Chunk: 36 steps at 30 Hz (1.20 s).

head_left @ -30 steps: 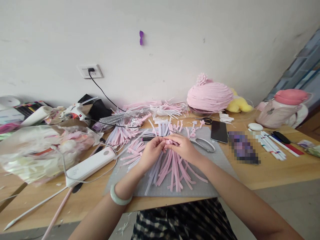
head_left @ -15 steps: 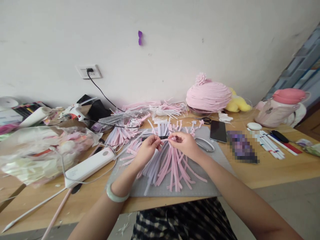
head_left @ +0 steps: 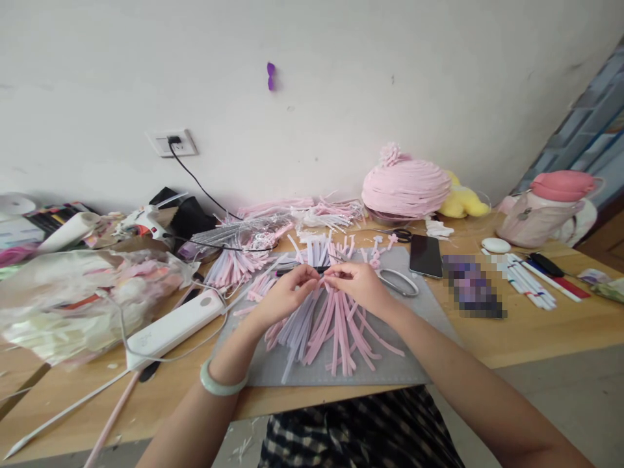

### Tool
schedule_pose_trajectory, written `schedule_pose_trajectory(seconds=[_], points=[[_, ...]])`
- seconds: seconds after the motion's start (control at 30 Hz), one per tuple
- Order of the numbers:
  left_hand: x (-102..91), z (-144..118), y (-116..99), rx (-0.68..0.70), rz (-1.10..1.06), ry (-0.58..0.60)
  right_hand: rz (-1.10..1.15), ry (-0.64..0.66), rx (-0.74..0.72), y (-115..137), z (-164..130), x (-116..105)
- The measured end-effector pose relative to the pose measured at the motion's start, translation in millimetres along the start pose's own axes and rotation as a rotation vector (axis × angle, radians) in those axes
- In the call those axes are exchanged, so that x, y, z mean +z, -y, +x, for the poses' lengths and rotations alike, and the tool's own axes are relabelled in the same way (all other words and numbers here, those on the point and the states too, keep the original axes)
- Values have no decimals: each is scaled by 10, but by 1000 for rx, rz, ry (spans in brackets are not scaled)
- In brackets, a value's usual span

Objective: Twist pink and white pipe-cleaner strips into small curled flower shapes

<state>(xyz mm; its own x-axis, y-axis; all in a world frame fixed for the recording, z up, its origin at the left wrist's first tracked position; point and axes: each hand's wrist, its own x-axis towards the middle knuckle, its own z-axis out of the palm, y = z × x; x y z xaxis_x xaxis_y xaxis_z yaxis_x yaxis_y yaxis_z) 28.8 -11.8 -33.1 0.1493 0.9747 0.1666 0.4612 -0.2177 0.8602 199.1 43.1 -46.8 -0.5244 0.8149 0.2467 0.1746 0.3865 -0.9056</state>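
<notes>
Fingertips pinched, my left hand [head_left: 285, 299] and my right hand [head_left: 361, 286] meet over the grey cutting mat [head_left: 409, 364]. Between them is a short pink pipe cleaner [head_left: 322, 278], mostly covered by the fingers. Beneath and in front of the hands, long pink pipe cleaners [head_left: 344, 338] fan towards me, with lavender pipe cleaners [head_left: 298, 335] on their left. A dark pen [head_left: 285, 272] lies just behind my left fingers. To the right of my right hand, a silver loop handle [head_left: 402, 283] rests on the mat.
On the right are a black phone [head_left: 426, 255], white pens [head_left: 529, 283] and a pink-lidded jug [head_left: 541, 214]. Behind stand black-handled scissors [head_left: 402, 235] and a pink wrapped dome [head_left: 407, 188]. Leftwards lie a white corded device [head_left: 175, 328], a plastic bag [head_left: 88, 305] and a glue gun [head_left: 146, 224].
My hands have come closer together, and less of the pink pipe cleaner shows between them. The left hand's fingers have curled inward and its wrist has shifted slightly left.
</notes>
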Motion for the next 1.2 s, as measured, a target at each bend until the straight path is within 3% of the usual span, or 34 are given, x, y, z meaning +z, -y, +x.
schedule_pose_trajectory(seconds=[0.07, 0.23, 0.43, 0.73, 1.03, 1.2], points=[[78, -16, -37, -4, -106, 25, -11, 11, -21, -11, -6, 41], [180, -14, -33, -168, -286, 72, -55, -5, -29, -40, -8, 102], [37, -15, 27, -107, -74, 115, -45, 41, -29, -35, -6, 82], [-131, -42, -120, -2, 487, 167, -60, 103, 21, -17, -8, 33], [13, -65, -91, 8, 425, 178, -1, 100, 72, -19, 11, 32], [51, -52, -68, -8, 379, 67, 42, 96, 105, 28, 13, 20]])
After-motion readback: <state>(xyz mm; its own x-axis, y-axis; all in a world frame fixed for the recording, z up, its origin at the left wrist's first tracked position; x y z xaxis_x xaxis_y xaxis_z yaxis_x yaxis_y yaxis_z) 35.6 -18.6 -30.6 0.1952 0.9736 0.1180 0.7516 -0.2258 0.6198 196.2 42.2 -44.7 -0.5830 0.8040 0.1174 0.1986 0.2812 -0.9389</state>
